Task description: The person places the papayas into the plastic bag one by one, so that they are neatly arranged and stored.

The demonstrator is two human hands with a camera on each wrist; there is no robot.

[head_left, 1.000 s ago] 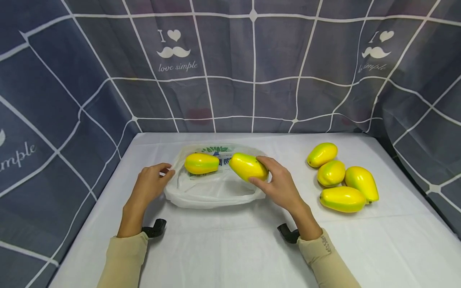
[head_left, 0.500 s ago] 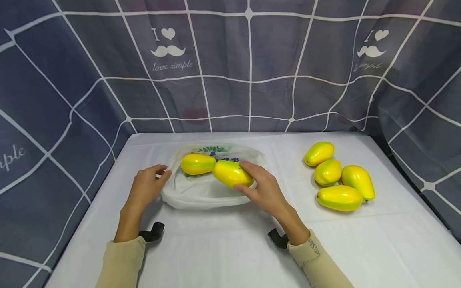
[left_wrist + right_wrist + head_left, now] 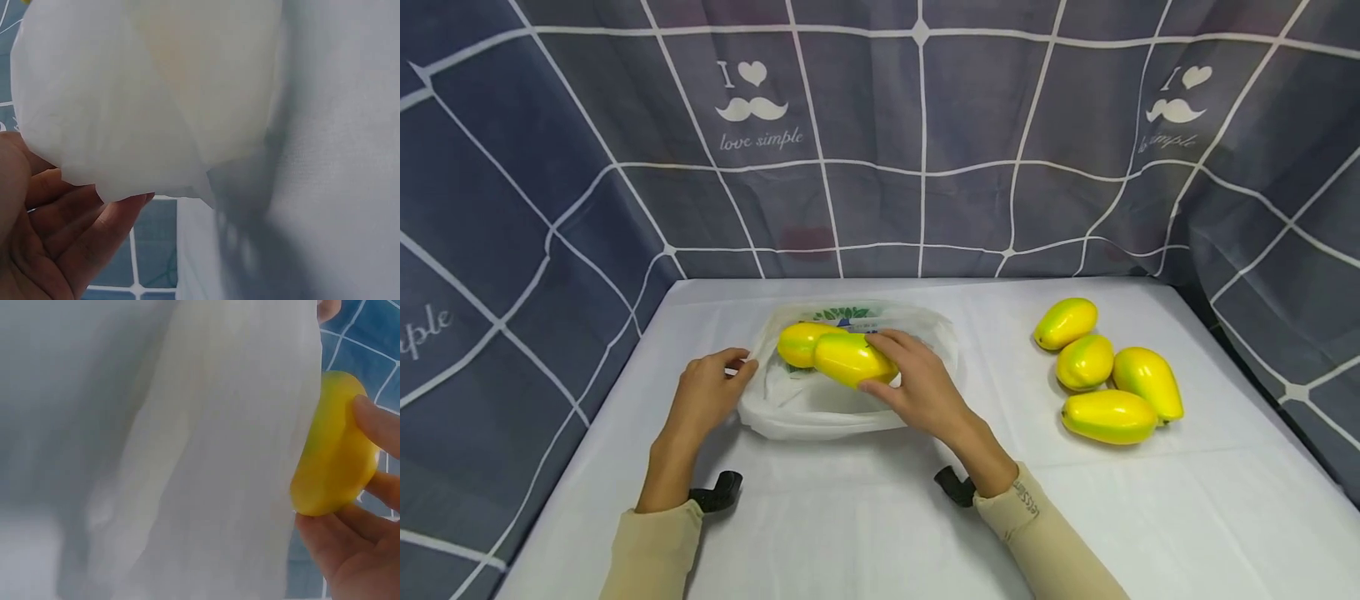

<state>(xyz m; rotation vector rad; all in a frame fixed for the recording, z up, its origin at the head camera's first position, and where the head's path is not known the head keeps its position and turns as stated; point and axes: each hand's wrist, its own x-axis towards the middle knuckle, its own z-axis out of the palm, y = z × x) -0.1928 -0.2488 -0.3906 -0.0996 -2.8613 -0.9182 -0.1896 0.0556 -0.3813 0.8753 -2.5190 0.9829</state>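
Note:
A white plastic bag [image 3: 823, 425] with green and blue print lies spread with its mouth up in the head view. My left hand [image 3: 706, 396] pinches the bag's left rim; the left wrist view shows thumb and fingers [image 3: 100, 240] at the thin plastic edge. My right hand [image 3: 925, 387] grips a yellow-green mango [image 3: 850, 358] by its right end, over the bag's opening. Behind its left end, a second mango [image 3: 796, 342] rests in the bag, partly covered. In the right wrist view the bag's side hides part of the held mango [image 3: 337, 450].
Several more mangoes [image 3: 1108, 417] lie grouped on the white-covered table [image 3: 865, 517], right of the bag. A dark grid-patterned cloth [image 3: 880, 208] stands behind the table and along both sides. Black curved pieces [image 3: 718, 492] sit at both wrists.
My right hand has carried its mango leftward over the bag, so that it now overlaps the mango inside. The left hand stays at the bag's left rim.

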